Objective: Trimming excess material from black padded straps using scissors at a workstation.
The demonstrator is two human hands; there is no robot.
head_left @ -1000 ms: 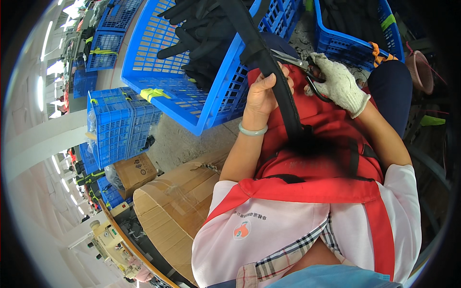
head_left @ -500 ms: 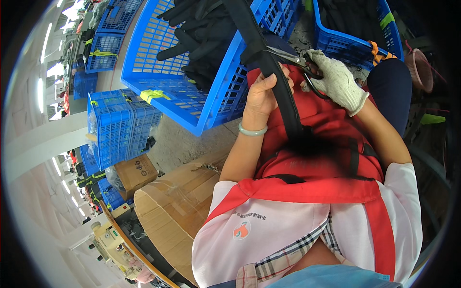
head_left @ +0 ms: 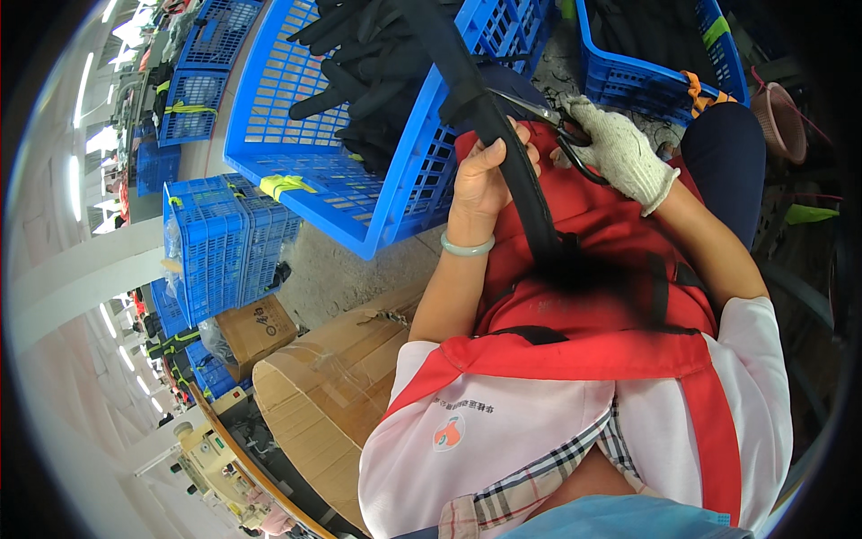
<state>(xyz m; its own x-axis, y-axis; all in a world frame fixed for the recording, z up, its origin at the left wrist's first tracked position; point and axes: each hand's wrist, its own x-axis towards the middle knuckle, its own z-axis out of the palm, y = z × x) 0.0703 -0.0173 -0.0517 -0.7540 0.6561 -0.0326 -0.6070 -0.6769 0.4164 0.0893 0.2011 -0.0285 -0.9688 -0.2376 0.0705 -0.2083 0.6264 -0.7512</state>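
One strap (head_left: pixel 528 203) seems unfinished, the left hand (head_left: pixel 479 187) pinching it, the gloved right hand (head_left: pixel 626 154) gripping scissors (head_left: pixel 549 116), and I can't tell if the crate (head_left: pixel 370 242) pile (head_left: pixel 361 79) is done.

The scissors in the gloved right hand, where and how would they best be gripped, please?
Probably by the dark curved handles, coming from the right, as the right hand does: they lie at that end, while the metal blades point left, toward the black strap.
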